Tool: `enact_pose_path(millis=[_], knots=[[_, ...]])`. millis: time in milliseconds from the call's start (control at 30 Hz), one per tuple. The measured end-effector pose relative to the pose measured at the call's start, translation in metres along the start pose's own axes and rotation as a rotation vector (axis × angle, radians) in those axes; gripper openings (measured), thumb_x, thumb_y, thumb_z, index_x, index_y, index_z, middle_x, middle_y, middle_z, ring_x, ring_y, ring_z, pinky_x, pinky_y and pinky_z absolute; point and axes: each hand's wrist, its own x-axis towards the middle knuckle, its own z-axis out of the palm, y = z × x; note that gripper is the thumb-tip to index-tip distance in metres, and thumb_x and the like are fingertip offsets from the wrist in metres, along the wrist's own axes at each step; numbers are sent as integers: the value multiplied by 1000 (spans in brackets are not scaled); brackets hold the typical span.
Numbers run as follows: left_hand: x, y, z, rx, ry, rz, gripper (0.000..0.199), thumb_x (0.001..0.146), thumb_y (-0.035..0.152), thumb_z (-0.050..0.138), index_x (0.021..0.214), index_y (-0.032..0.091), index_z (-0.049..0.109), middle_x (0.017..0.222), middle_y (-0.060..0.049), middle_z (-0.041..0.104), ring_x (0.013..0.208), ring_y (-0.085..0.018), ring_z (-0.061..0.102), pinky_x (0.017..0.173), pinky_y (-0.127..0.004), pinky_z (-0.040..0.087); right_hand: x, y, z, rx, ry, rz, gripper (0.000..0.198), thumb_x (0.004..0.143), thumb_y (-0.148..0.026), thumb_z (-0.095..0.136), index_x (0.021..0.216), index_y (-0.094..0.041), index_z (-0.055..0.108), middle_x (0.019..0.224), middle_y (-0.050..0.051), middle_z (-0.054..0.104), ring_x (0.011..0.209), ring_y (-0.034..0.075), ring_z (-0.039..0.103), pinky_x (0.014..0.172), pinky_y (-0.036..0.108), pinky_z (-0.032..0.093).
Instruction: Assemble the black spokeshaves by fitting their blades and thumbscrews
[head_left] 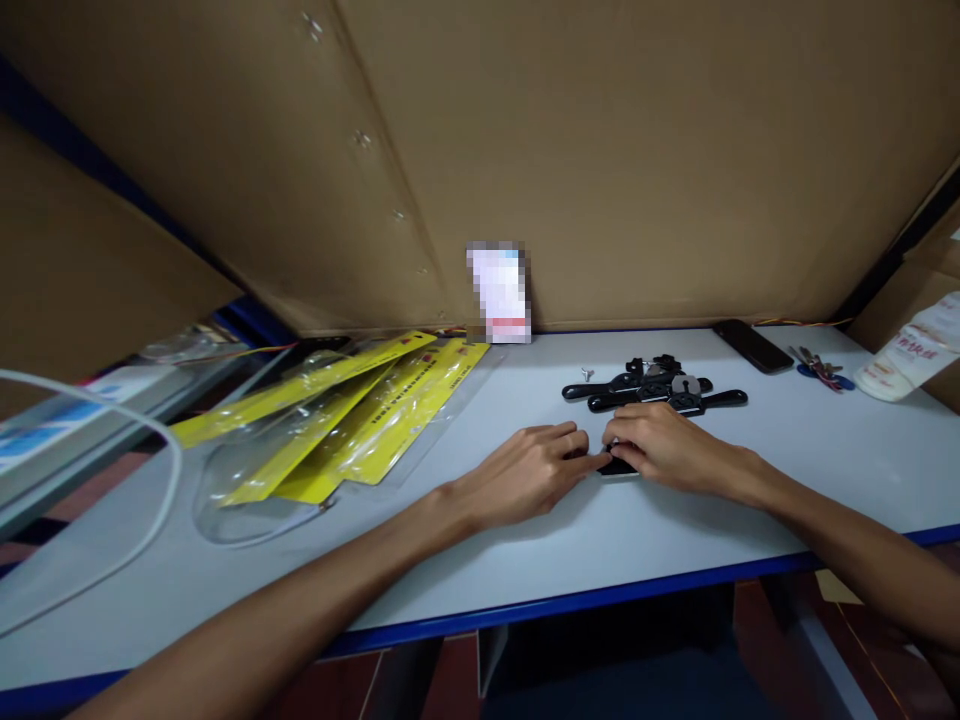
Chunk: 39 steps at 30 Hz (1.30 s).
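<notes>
My left hand (541,468) rests low over the table with its fingers bent, and its fingertips meet a small black part with a bright lower edge (619,468). From the other side my right hand (654,442) pinches the same part, with fingers curled over it. Most of the part is hidden under my fingers. Just beyond my hands lie several black spokeshaves (724,399), overlapping one another. A flat grey slotted metal plate (685,388) sits on the nearest one. Small silver screws (587,375) lie to the left of them.
Yellow cards in clear plastic packaging (405,425) spread over the table's left side. A white cable (178,470) loops there. Against the cardboard wall (600,150) leans a blurred-out screen (504,295). A black phone (752,346), keys (821,370) and a whitish bottle (911,355) are at right.
</notes>
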Motion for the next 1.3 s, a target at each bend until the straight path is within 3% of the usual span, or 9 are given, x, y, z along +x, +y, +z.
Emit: enact_pose_path(millis=[233, 333, 467, 567, 667, 833, 1000, 1167, 1300], knots=[[-1, 2, 1, 60, -9, 28, 44, 97, 5, 42, 134, 16, 63, 86, -5, 63, 73, -17, 58, 61, -33, 52, 8, 0, 12, 327, 52, 264, 17, 75, -2, 58, 70, -17, 64, 58, -5, 57, 57, 10, 49, 62, 26, 35], [-2, 2, 1, 57, -2, 24, 43, 96, 5, 43, 134, 17, 62, 86, -5, 63, 75, -17, 58, 62, -32, 52, 10, 2, 13, 422, 65, 320, 16, 74, -3, 58, 73, -17, 66, 54, -6, 56, 54, 10, 50, 60, 25, 36], [-1, 2, 1, 62, 15, 31, 39, 97, 7, 46, 130, 17, 64, 85, -4, 63, 75, -17, 59, 66, -31, 52, 8, 10, 3, 510, -78, 262, 13, 82, -13, 64, 92, -16, 72, 61, -3, 65, 59, 12, 57, 60, 25, 39], [0, 2, 1, 48, 5, 22, 39, 98, 7, 46, 131, 17, 63, 86, -5, 63, 77, -17, 60, 68, -31, 52, 5, 15, -5, 465, -126, 214, 10, 84, -18, 69, 92, -16, 73, 70, -1, 68, 64, 13, 59, 61, 26, 40], [0, 2, 1, 38, 3, 12, 39, 98, 7, 45, 132, 17, 63, 86, -5, 63, 76, -16, 60, 68, -30, 53, 3, 13, -7, 323, -67, 171, 5, 85, -16, 68, 84, -17, 72, 71, -1, 66, 67, 14, 58, 65, 27, 38], [0, 2, 1, 56, -5, 30, 39, 99, 8, 44, 132, 16, 63, 88, -6, 64, 78, -17, 60, 69, -31, 53, 4, 4, 5, 119, 54, 112, 17, 89, -15, 64, 73, -17, 68, 76, 3, 65, 71, 15, 54, 68, 29, 35], [0, 2, 0, 61, -24, 25, 39, 99, 8, 45, 132, 17, 63, 87, -5, 64, 75, -18, 59, 69, -32, 53, 6, 1, 10, 234, 73, 229, 16, 82, -4, 60, 80, -16, 69, 62, -3, 62, 60, 12, 52, 64, 27, 36], [0, 2, -1, 29, -8, 22, 40, 99, 8, 44, 133, 17, 63, 87, -6, 64, 76, -17, 60, 67, -30, 54, 5, 16, -4, 560, -118, 266, 7, 82, -14, 67, 86, -16, 73, 70, 0, 70, 64, 13, 61, 62, 26, 42], [-1, 2, -1, 31, 5, 19, 40, 100, 8, 43, 132, 17, 64, 87, -6, 64, 76, -16, 60, 67, -30, 54, 4, 22, -3, 404, -38, 209, 9, 83, -15, 66, 75, -18, 69, 69, -1, 68, 63, 12, 57, 62, 26, 38]])
